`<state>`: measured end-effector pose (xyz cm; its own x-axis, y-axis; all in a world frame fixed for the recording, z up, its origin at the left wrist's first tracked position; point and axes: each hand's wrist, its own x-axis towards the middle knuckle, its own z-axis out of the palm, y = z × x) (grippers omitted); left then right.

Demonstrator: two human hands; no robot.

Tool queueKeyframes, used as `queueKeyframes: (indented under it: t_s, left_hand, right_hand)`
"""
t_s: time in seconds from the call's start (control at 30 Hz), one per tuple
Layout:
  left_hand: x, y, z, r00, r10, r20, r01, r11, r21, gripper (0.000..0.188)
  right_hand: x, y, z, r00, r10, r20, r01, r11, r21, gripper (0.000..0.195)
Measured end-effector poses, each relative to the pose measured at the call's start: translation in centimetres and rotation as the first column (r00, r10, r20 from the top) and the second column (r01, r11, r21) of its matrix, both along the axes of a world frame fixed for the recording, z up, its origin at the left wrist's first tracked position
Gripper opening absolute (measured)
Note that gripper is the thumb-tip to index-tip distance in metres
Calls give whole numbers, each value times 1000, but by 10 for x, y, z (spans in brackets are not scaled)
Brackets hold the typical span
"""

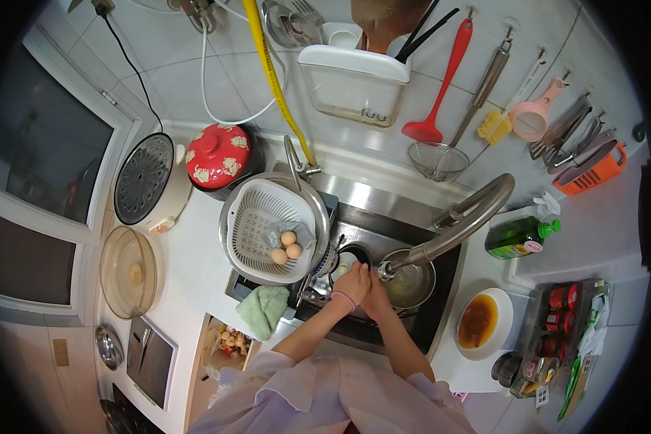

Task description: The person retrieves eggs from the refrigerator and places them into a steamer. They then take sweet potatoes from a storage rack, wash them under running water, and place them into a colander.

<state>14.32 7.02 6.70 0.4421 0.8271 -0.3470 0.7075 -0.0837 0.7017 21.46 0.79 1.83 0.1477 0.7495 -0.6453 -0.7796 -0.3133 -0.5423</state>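
Observation:
Over the sink, my left hand and my right hand are pressed together, just left of the faucet's spray head. A pink band circles my left wrist. The backs of my hands face up, so whether anything is between the palms is hidden. Beyond my fingertips sits a dark round pot or bowl, with a white dish partly covered by my left hand. To the right of my hands, a metal pot stands in the sink under the curved faucet.
Left of the sink, a white colander with several brown eggs rests in a metal basin. A green cloth hangs by the sink's edge. At right are a bowl of brown sauce and a green soap bottle.

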Motion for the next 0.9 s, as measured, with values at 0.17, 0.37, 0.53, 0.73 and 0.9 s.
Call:
queueKeyframes:
  t_s: [0.17,0.37,0.53,0.73,0.9]
  left_hand:
    - [-22,9,-8,947,-316,57,276,893,354,17]
    - [-64,65,12,985,-170,-39,164,820,549,22]
    - [-120,99,-13,891,4,-455,261,814,519,19]
    - [-125,121,-39,769,-2,-640,348,840,416,20]
    - [-113,122,-21,849,-23,-529,283,864,417,29]
  right_hand:
    - [-8,2,22,913,-125,-388,178,978,105,29]
    - [17,-5,-14,907,-247,-342,243,968,-55,22]
    - [19,-4,-19,880,-260,-397,260,964,-53,24]
    - [13,2,-13,865,-288,-412,268,958,-105,26]
    - [16,-10,-35,897,-241,-370,225,971,-87,27]
